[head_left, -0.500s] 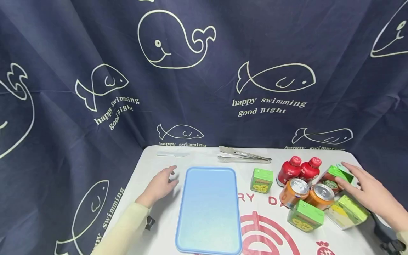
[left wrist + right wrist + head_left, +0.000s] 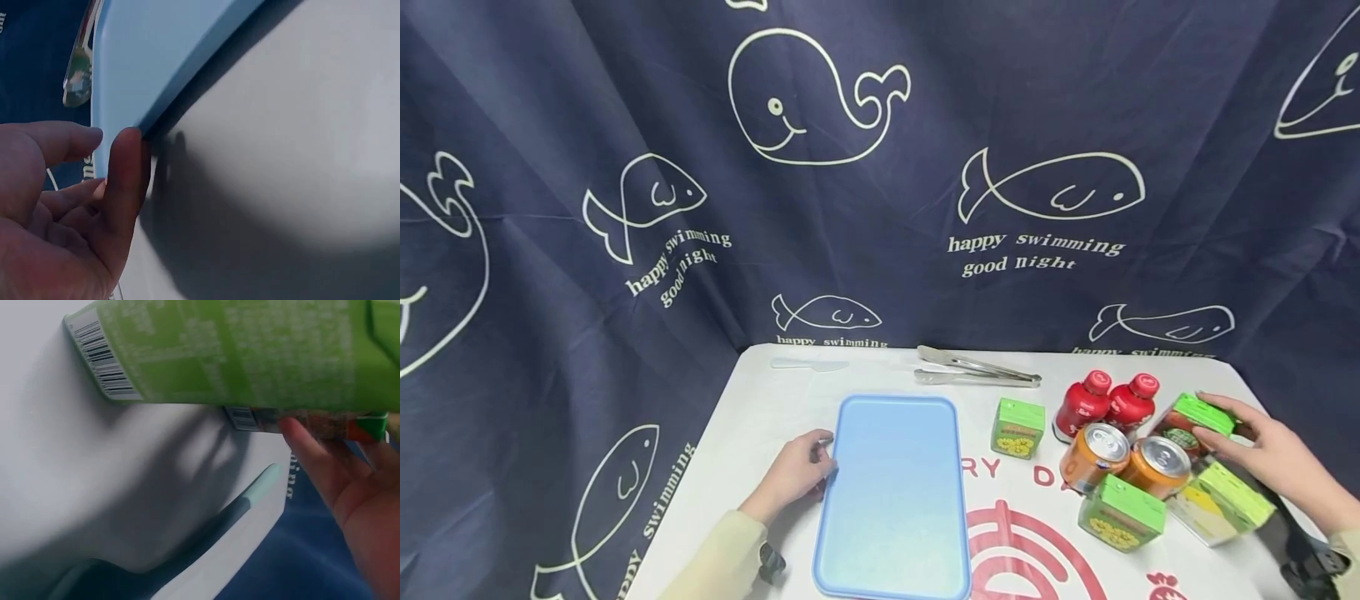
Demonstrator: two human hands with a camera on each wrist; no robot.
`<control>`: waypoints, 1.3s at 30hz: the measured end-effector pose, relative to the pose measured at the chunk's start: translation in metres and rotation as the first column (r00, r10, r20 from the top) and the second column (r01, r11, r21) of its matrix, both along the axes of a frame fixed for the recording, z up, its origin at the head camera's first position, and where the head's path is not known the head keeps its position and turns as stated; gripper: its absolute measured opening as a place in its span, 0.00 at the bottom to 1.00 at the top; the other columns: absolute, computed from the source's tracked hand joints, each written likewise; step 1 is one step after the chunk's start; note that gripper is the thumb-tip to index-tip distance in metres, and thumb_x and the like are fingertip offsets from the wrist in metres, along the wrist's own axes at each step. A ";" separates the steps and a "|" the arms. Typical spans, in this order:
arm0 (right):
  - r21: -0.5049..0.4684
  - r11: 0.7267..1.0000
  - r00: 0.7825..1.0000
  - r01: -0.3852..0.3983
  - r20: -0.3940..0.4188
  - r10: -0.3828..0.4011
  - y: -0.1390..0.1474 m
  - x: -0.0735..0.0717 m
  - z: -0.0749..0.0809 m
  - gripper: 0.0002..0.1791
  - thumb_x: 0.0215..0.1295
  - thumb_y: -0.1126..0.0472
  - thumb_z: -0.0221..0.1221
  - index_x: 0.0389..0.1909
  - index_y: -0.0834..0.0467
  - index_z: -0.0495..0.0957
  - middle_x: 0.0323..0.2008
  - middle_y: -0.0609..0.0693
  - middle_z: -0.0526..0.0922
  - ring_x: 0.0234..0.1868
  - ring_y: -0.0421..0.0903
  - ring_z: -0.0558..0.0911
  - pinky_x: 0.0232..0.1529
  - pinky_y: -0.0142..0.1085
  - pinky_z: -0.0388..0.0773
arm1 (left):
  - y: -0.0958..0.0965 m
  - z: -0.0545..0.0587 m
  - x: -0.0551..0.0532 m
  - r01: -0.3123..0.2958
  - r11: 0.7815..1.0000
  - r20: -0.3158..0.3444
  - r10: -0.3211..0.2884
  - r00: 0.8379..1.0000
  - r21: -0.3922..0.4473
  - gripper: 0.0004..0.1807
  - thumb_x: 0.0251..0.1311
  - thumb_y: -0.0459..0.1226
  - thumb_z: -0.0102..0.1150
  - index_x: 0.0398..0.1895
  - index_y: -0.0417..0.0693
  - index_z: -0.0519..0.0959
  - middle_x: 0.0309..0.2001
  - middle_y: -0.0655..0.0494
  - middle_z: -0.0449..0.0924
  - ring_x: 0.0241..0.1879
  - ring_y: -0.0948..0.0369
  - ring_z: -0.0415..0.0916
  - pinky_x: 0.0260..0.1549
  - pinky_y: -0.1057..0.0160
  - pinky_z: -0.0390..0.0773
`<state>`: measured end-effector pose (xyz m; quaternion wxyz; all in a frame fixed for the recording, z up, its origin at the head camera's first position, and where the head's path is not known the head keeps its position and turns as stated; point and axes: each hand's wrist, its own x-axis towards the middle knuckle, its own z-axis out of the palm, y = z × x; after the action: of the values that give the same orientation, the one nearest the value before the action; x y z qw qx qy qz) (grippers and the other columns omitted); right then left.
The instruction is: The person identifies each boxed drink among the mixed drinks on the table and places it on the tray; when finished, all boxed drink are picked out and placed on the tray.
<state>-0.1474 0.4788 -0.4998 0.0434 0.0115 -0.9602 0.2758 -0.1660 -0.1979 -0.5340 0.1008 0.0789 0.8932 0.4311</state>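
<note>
Gripping the green-topped carton (image 2: 1201, 414), the right hand (image 2: 1273, 450) is the nearer by miles, thumb and fingers straddling it at far right! It stands upright, long axis seemingly vertical, just beyond the orange cans (image 2: 1161, 465). Way over left, the left hand (image 2: 796, 471), fingers relaxed, touches the blue tray (image 2: 891, 500) along its left rim.

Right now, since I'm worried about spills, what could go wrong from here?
The right hand grips the red-green carton close behind an orange can, which might topple. The yellow-green carton nearby could get bumped. The left hand is at the blue tray's edge; a nudge could shift it.
</note>
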 end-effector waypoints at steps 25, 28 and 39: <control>-0.168 0.978 0.991 0.120 -0.042 -0.129 0.001 0.005 -0.011 0.36 0.68 0.50 0.72 0.64 0.73 0.73 0.45 0.47 0.85 0.34 0.18 0.75 0.26 0.19 0.77 | -0.004 -0.026 0.015 0.007 0.999 -0.012 -0.007 1.000 0.045 0.26 0.77 0.36 0.54 0.74 0.36 0.68 0.64 0.36 0.77 0.66 0.34 0.72 0.60 0.38 0.80; -0.188 0.977 0.992 0.104 -0.055 -0.116 0.001 0.005 -0.006 0.36 0.67 0.51 0.73 0.64 0.71 0.73 0.41 0.24 0.76 0.34 0.20 0.77 0.27 0.20 0.77 | -0.005 -0.025 0.015 0.011 0.998 0.008 -0.011 1.000 0.054 0.26 0.77 0.36 0.54 0.74 0.35 0.67 0.64 0.34 0.76 0.65 0.34 0.73 0.55 0.43 0.84; -0.322 0.942 0.993 0.100 -0.027 -0.115 -0.001 0.008 0.018 0.31 0.71 0.55 0.69 0.67 0.66 0.71 0.37 0.20 0.76 0.34 0.25 0.82 0.29 0.30 0.87 | -0.005 -0.023 0.014 0.032 0.998 0.029 -0.033 0.999 0.054 0.26 0.78 0.37 0.53 0.74 0.37 0.67 0.65 0.33 0.75 0.64 0.35 0.74 0.58 0.38 0.80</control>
<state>-0.1399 0.4782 -0.4816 0.0813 -0.0418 -0.9007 0.4247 -0.1521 -0.2033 -0.5574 0.1190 0.0896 0.8782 0.4544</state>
